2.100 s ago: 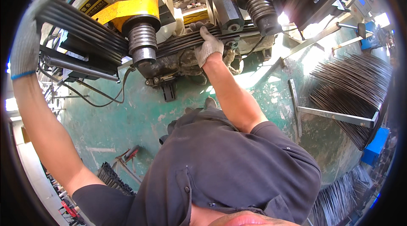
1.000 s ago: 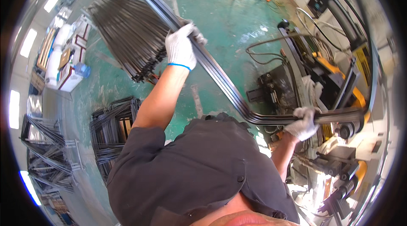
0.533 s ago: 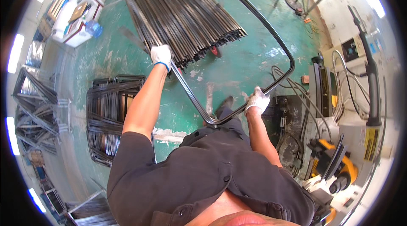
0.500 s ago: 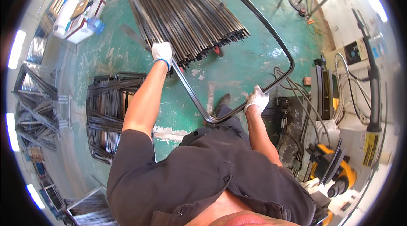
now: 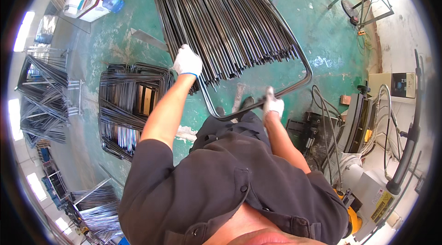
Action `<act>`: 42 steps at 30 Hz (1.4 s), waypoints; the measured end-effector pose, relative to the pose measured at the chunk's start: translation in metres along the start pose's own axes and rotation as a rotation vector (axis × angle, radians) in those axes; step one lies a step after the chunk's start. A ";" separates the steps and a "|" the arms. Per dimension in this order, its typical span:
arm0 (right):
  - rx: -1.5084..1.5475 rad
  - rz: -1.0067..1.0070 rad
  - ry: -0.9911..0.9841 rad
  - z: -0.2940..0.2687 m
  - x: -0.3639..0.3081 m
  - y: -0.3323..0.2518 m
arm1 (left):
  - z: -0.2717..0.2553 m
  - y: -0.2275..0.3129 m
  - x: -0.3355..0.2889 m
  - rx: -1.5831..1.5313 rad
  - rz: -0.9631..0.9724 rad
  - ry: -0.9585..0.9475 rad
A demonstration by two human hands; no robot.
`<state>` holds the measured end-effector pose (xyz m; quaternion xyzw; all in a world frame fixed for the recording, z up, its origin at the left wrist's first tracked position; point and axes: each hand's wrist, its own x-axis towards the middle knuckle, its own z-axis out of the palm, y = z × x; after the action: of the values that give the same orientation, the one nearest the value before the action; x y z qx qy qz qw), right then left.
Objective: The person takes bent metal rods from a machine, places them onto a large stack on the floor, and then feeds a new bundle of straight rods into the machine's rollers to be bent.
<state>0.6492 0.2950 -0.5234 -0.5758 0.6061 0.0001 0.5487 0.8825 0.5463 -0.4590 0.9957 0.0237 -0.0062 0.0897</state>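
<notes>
A dark, U-shaped bent metal tube frame (image 5: 294, 87) is held low in front of my body, its rounded end toward me. My left hand (image 5: 188, 62), in a white glove, is closed around its left side, at the edge of a big bundle of tubes. My right hand (image 5: 273, 104), gloved too and slightly blurred, grips the near crosspiece right of its middle. Beyond the crosspiece lies the bundle of long dark metal tubes (image 5: 230, 24), its cut ends facing me. The frame's right side runs along the bundle's right edge; its far end cannot be made out.
Stacked bent metal frames (image 5: 122, 118) stand at the left, with more frames (image 5: 43, 102) farther left. A flat metal bar (image 5: 147, 38) juts from the bundle's left. Machinery with hoses (image 5: 357, 121) stands at the right. A fan (image 5: 350, 9) and metal stand (image 5: 375, 12) are at the far right.
The tube frame has moved away from me and now lies over or around the bundle's near end. Both hands still hold it, and the view has shifted.
</notes>
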 end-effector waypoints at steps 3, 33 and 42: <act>-0.024 -0.541 0.558 -0.030 -0.038 -0.048 | 0.004 -0.004 -0.014 -0.002 -0.024 0.172; -0.781 -0.495 -0.500 0.143 -0.030 -0.231 | 0.032 -0.017 0.008 -0.300 0.103 0.347; -0.250 -0.221 -0.823 0.137 -0.023 -0.219 | 0.034 -0.040 0.006 -0.495 0.184 0.338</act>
<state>0.8871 0.3244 -0.4247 -0.6511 0.2674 0.2439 0.6672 0.8861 0.5800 -0.4995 0.9285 -0.0512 0.1737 0.3243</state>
